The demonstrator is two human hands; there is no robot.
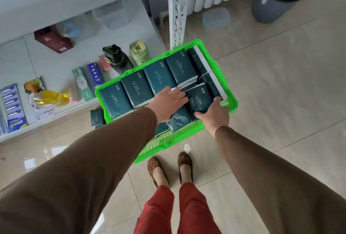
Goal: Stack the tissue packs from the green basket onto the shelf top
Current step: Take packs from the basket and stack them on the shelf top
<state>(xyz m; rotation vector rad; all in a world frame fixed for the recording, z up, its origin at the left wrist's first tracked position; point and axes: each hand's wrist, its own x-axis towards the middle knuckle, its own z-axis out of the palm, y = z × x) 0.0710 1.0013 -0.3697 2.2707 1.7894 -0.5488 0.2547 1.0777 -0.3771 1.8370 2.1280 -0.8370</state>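
Hands both reaching down into basket (231,102). Right hand (215,114) gripping near pack (199,97) by its close end; long axis running away from it. Left hand (169,102) lying flat, fingers straight, on packs just beside. Right nearer for lift, I judge.

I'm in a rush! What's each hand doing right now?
Left hand: open, fingers flat on the tissue packs in the green basket.
Right hand: gripping one dark teal tissue pack.
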